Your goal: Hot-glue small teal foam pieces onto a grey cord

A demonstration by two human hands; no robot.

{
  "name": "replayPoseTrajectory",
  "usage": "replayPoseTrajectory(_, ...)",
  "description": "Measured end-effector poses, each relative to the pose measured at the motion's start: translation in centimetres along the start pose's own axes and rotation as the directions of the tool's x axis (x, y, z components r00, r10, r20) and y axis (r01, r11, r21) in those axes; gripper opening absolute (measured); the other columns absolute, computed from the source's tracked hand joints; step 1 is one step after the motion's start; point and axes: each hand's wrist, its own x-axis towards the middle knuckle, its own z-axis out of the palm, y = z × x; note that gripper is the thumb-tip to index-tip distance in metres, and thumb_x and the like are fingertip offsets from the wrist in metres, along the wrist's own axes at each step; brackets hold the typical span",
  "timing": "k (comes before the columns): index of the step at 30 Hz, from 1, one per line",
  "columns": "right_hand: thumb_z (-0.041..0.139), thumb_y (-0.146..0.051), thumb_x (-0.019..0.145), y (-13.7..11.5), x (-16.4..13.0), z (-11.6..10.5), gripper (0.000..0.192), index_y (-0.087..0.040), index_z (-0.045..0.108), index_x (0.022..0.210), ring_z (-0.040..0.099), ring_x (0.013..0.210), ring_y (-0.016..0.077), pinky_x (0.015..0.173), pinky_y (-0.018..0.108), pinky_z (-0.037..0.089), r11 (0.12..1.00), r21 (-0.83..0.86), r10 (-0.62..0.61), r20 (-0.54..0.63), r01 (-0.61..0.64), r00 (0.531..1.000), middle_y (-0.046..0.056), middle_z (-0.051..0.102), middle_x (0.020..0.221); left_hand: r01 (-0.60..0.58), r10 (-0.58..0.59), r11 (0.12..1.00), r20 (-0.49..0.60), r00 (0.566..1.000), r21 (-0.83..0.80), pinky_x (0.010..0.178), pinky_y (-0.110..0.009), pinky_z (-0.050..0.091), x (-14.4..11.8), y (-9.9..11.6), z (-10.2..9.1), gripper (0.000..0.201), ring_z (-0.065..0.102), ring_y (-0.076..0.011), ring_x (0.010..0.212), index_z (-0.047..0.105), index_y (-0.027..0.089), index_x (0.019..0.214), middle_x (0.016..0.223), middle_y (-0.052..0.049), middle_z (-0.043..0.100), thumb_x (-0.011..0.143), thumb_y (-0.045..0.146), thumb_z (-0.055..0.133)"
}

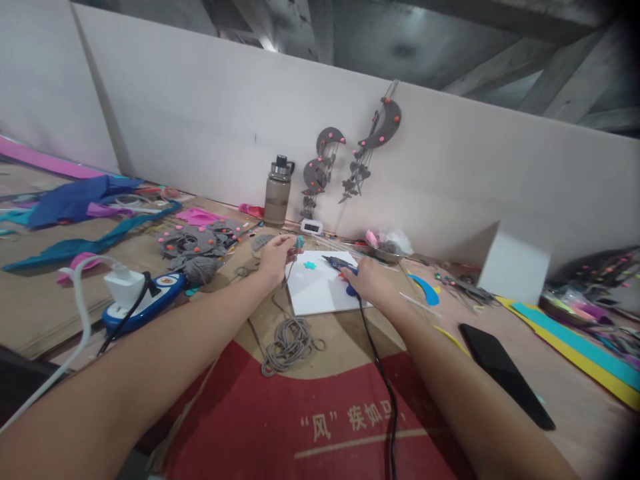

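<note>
Two bare hands of mine meet the work near the middle of the frame. My left fingers are pinched together on a small teal piece, held just above the upper left corner of a white board. My right fingers are wrapped around a blue glue gun, its nozzle pointing left over the board. A turquoise flower shape lies flat on the board, between the nozzle and my left fingers. A grey cord sits in a loose coil just below the board, on red-and-tan cardboard. The gun's black cable runs down to the bottom edge of the frame. Behind the board, at upper centre, I see a bottle standing upright and grey crescent hangings against the white wall. A phone lies on the worktop at lower right; a blue power strip is at left.
</note>
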Motion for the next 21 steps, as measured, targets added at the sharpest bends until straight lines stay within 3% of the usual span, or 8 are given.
replayPoseTrajectory(2,0.069,-0.053,0.067,1.1,0.4,0.8,0.036,-0.019,0.056,0.063,0.06,0.074,0.0257,0.064,0.033,0.038,0.996,-0.007,0.091,0.122,-0.091,0.988,0.013,0.063,0.068,-0.017,0.017,1.0,0.02,1.0,-0.001,0.048,-0.018,0.042,0.0,-0.1,0.0,0.023,0.064,-0.0103,0.059,0.058,0.015,0.082,0.07,0.001,0.065,0.066,0.024,0.071)
replayPoseTrajectory(6,0.077,-0.047,0.058,2.2,0.8,1.8,0.038,-0.021,0.051,0.05,0.059,0.058,0.0222,0.054,0.03,0.034,0.972,0.104,0.191,0.168,-0.21,0.967,0.007,0.056,0.05,-0.026,0.028,0.999,0.068,0.997,-0.032,0.056,-0.021,0.049,0.2,-0.5,0.0,0.023,0.066,-0.0115,0.063,0.059,0.013,0.084,0.074,-0.002,0.067,0.068,0.022,0.073)
replayPoseTrajectory(11,0.071,-0.035,0.066,1.7,1.3,0.8,0.028,-0.017,0.055,0.052,0.051,0.043,0.0132,0.046,0.025,0.034,0.883,0.229,0.324,0.335,-0.41,0.885,0.002,0.054,0.045,-0.006,0.009,0.999,0.067,0.998,-0.049,0.061,-0.024,0.052,0.4,-0.9,0.0,0.02,0.068,-0.0132,0.065,0.059,0.012,0.083,0.073,-0.003,0.066,0.07,0.017,0.073)
replayPoseTrajectory(17,0.053,-0.025,0.077,-0.9,0.7,-0.7,0.012,-0.014,0.058,0.077,0.054,0.054,0.0091,0.046,0.018,0.041,0.816,0.416,0.328,0.239,-0.401,0.914,0.003,0.06,0.068,-0.02,0.02,1.0,0.064,0.998,0.011,0.052,-0.02,0.049,0.2,-0.8,0.1,0.023,0.067,-0.0129,0.065,0.06,0.013,0.084,0.074,-0.003,0.066,0.068,0.02,0.074)
replayPoseTrajectory(21,0.051,-0.023,0.075,-2.4,0.0,-0.3,0.022,-0.016,0.05,0.096,0.058,0.067,0.0082,0.055,0.018,0.051,0.721,0.643,0.246,0.112,-0.259,0.963,0.004,0.059,0.095,-0.029,0.027,0.996,0.033,0.999,0.083,0.039,-0.016,0.035,0.2,-0.7,0.0,0.024,0.061,-0.0096,0.057,0.063,0.014,0.083,0.07,-0.001,0.064,0.066,0.024,0.076)
